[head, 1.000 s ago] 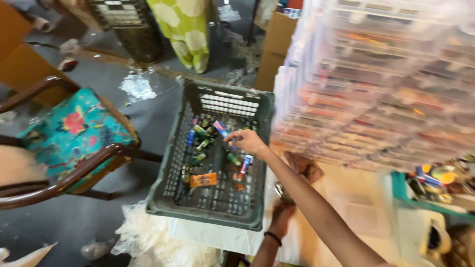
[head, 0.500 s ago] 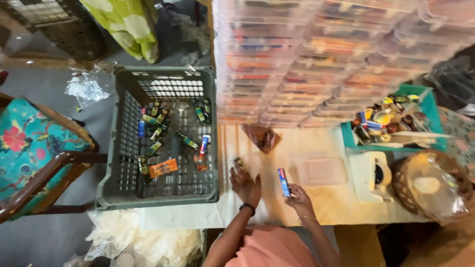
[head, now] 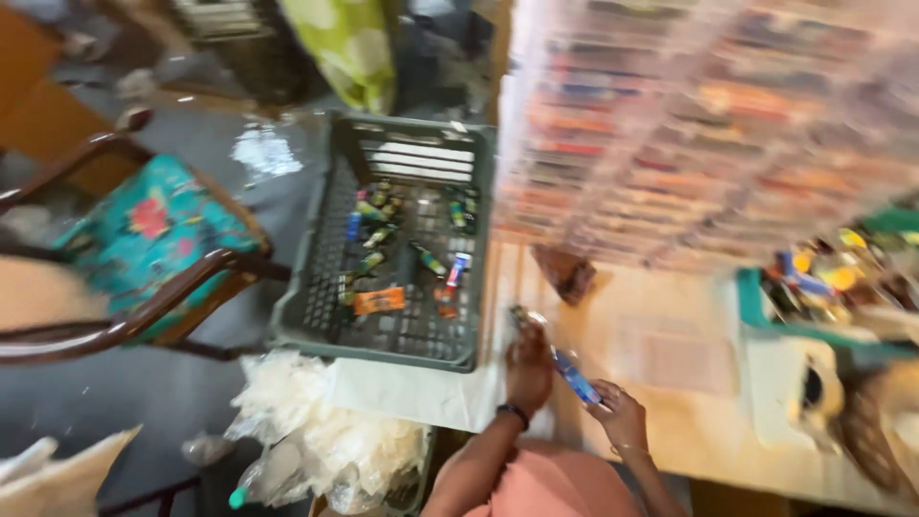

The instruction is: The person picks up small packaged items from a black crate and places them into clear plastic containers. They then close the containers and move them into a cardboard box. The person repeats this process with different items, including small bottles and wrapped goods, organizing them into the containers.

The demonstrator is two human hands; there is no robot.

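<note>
- Whole view: motion blur softens every edge, so small items read only as colour patches.
- Stacked clear plastic boxes (head: 708,134): a tall wall of them fills the upper right and is cut off by the top and right edges; their contents show only as red and orange bands.
- Floor (head: 163,383): grey, with a wet-looking patch near the crate's far left corner.
- Desk (head: 670,383): pale surface running from the crate to the right edge, partly covered by a flat clear sheet.
- Wooden armchair (head: 144,239): turquoise floral seat, standing on the floor left of the crate; its left side is cut off.
- Grey plastic crate (head: 316,297): slatted, just left of the desk, holding scattered small tubes (head: 369,235) and an orange packet (head: 380,301).
- Crumpled plastic bags (head: 316,440): heaped on the floor below the crate.
- Teal tray (head: 751,306): at the right of the desk, with mixed small items too blurred to name.
- Brown wrapper (head: 567,273): lying on the desk at the foot of the boxes.
- Left hand (head: 528,364): over the desk edge, just right of the crate, with a dark band at the wrist; its grip is closed on a small dark item (head: 522,314), too blurred to identify.
- Right hand (head: 620,414): near the left hand, fingers pinching a blue tube (head: 577,377), which slants between the two hands above the desk.
</note>
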